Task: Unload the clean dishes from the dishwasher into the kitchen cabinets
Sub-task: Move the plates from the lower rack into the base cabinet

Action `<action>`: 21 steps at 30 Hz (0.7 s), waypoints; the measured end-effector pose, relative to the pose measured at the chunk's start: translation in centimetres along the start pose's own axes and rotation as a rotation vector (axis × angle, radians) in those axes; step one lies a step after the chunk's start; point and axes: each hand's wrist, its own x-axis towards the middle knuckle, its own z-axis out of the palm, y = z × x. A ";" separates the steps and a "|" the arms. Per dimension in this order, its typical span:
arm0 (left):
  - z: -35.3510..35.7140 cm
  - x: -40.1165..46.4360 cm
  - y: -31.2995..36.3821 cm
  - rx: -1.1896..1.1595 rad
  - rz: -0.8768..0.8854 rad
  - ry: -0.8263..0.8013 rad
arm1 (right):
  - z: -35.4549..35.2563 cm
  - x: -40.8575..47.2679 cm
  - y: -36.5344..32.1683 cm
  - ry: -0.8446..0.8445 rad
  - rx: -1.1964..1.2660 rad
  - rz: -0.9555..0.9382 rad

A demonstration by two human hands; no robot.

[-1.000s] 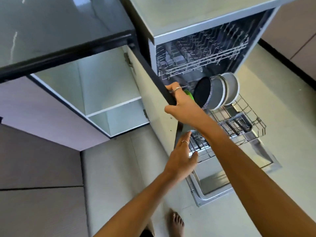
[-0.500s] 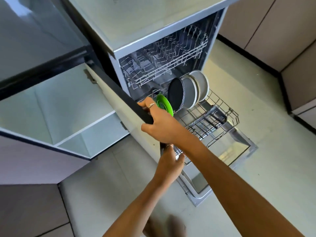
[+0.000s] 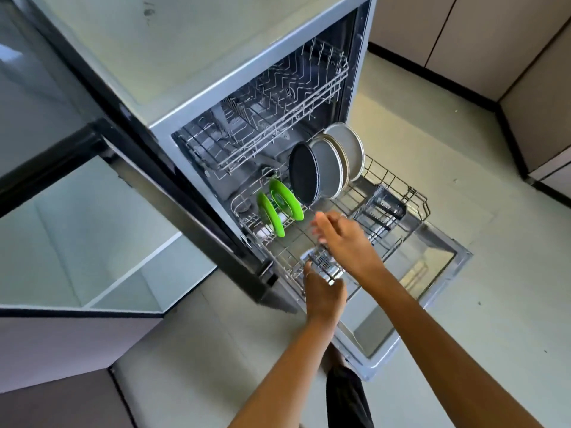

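off cabinet door [image 3: 173, 193], right hand [image 3: 346, 239] now

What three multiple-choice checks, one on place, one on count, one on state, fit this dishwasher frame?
1. Where do the green plates stand?
A. upper rack
B. lower rack
C. cabinet shelf

2. How many green plates show?
A. one
B. two
C. four

3. What is the right hand holding?
A. nothing
B. a green plate
C. a cup

Answers: 1 B, they stand on edge in the pulled-out lower rack, left of the dark plate. 2 B, two green discs stand side by side. 3 A, the right hand hovers over the rack with its fingers loose and empty.
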 end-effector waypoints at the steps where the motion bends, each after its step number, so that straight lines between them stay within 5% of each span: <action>1: 0.7 1.1 0.1 0.024 -0.031 0.034 | -0.8 1.3 0.9 -0.023 -0.005 0.029; 9: 6.4 5.4 1.7 0.007 -0.409 0.122 | -5.9 6.9 8.9 -0.153 -0.124 0.173; 21: 4.8 19.2 6.2 0.438 -0.294 -0.002 | -4.5 11.9 15.0 -0.454 -0.343 0.278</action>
